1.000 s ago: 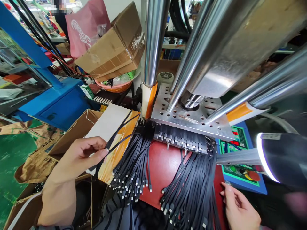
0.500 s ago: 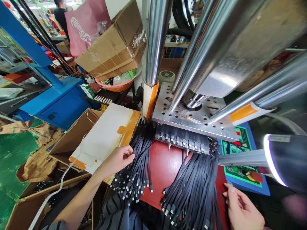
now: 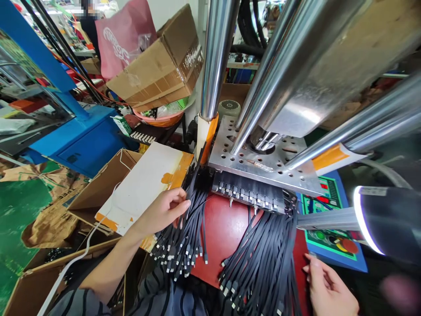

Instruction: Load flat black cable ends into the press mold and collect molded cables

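Fingers (image 3: 176,194) of the left hand (image 3: 168,209), earlier over the white board (image 3: 140,182), now curl narrowly beside black cables (image 3: 196,217), grip unclear.

Live from the head camera: one view, from the wearer's own head, facing forward and steeply down.
We're looking over the striped sleeve (image 3: 77,303) at the bottom edge, with the left hand (image 3: 167,210) and right hand (image 3: 330,287) both in shot, the red surface (image 3: 226,232) close below, and the perforated plate (image 3: 226,151) just beyond, seen from above; up goes the steel column (image 3: 217,61), running out through the top edge, while the upper left opens onto the distant room; over at the right edge, the blurred lamp (image 3: 384,219) seems very near the lens.
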`<state>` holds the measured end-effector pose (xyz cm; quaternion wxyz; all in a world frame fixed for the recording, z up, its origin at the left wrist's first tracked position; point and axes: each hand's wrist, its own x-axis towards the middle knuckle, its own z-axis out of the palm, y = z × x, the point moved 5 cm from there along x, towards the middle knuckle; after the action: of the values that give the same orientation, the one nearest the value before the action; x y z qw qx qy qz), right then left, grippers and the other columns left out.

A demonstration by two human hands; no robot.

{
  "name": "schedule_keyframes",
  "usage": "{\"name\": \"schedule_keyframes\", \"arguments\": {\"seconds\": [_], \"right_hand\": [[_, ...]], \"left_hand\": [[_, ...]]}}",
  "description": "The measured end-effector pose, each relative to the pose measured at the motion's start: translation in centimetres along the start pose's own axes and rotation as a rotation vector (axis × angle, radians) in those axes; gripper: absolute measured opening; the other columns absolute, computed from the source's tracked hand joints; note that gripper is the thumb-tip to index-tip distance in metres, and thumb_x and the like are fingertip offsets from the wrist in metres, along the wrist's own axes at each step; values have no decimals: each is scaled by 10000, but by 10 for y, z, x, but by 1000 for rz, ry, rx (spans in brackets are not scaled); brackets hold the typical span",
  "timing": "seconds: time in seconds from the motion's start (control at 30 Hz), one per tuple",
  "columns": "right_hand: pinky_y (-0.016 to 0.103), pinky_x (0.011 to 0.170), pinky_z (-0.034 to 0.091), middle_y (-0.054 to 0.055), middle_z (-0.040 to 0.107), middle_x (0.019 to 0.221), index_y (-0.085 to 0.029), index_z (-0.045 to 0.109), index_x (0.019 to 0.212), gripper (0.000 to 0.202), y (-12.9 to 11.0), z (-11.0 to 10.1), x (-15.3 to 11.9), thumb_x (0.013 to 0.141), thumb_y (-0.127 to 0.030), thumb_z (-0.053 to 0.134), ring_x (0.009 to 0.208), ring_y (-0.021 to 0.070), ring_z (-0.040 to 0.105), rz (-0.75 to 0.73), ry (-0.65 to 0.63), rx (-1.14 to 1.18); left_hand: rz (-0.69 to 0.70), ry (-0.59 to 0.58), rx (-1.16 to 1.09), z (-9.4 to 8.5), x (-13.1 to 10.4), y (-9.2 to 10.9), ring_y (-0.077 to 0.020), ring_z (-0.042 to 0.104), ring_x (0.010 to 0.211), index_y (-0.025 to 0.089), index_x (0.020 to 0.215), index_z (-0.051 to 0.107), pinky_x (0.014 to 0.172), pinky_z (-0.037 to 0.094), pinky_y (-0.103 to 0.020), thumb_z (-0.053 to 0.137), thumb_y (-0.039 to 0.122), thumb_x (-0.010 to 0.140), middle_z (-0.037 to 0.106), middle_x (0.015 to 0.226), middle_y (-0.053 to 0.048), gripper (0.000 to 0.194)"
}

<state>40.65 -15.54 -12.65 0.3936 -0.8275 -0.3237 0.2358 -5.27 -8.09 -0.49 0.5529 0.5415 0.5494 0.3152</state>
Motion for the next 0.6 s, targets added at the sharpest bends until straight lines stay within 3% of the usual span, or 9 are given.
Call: {"name": "schedule_keyframes", "arguments": {"seconds": [0.1, 0.2, 0.3, 0.4, 0.5, 0.6], "right_hand": [[337, 702, 487, 87, 734, 854, -138, 766, 1167, 646, 1, 0, 0, 795, -651, 639, 829, 261, 662, -3, -12, 15], [337, 716, 489, 82, 731, 854, -141, 768, 1159, 631, 3, 1, 0, 788, -638, 650, 832, 258, 664, 5, -28, 25], [345, 728, 488, 82, 728, 861, -147, 768, 1156, 633, 2, 0, 0, 784, -644, 644, 841, 262, 663, 10, -18, 27], [333, 712, 481, 83, 730, 870, -149, 765, 1165, 638, -1, -1, 0, 783, -644, 638, 847, 261, 660, 25, -10, 9], [321, 699, 474, 82, 735, 844, -144, 766, 1158, 640, -6, -1, -1, 775, -639, 629, 846, 264, 664, 27, -17, -11], [318, 680, 469, 79, 739, 826, -150, 774, 1137, 629, -9, -1, -2, 768, -638, 628, 830, 266, 669, 17, -22, -32]], "left_hand": [[-46, 47, 187, 6, 13, -22, -157, 679, 609, 203, 922, 552, 583, 527, -269, 553, 421, 969, 667, 791, -6, 223], [-19, 165, 478, -1, 11, -31, -185, 700, 745, 203, 980, 638, 734, 514, -308, 541, 397, 978, 728, 891, -45, 217], [-65, 252, 687, -13, 3, -35, -207, 673, 728, 211, 882, 645, 713, 451, -319, 523, 446, 992, 727, 799, -40, 287], [-149, 184, 791, -15, 3, -47, -212, 640, 666, 213, 772, 621, 657, 396, -312, 563, 436, 961, 697, 706, -33, 298], [-130, 93, 766, -12, 6, -56, -193, 607, 631, 213, 718, 593, 637, 373, -300, 558, 364, 942, 664, 663, -18, 272], [-98, 101, 703, -15, 6, -56, -172, 566, 611, 213, 714, 562, 628, 363, -293, 545, 378, 942, 624, 646, 3, 282]]}}
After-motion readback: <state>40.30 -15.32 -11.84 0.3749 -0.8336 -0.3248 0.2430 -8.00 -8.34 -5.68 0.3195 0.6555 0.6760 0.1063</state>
